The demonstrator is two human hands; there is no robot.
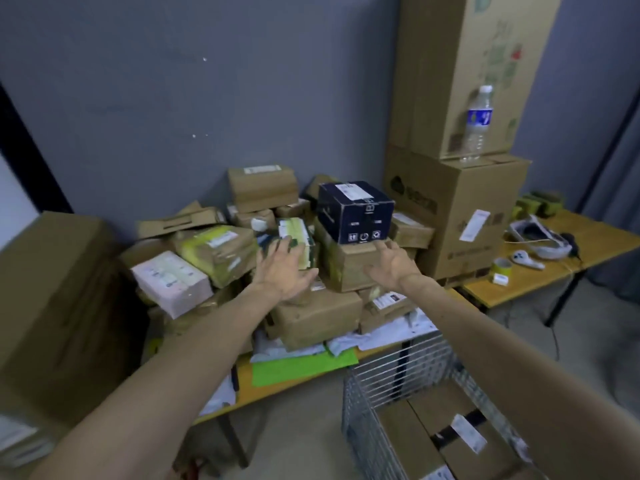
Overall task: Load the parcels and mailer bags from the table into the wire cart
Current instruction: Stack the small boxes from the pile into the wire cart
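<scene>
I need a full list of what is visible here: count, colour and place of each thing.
table: one, yellow-brown, under the heap.
brown parcels: many, heaped on the table.
navy box: one, dark blue, atop the heap.
pale parcel: one, pinkish white, heap's left side.
mailer bags: several, white, under the heap's front.
green sheet: one, bright green, table's front edge.
wire cart: one, grey, lower right, brown boxes inside.
large cartons: at least two, brown, stacked at right.
water bottle: one, clear, blue label, on the lower carton.
side table: one, yellow-brown, far right, holds a white headset.
left hand: one, open, over the heap.
right hand: one, open, below the navy box.
</scene>
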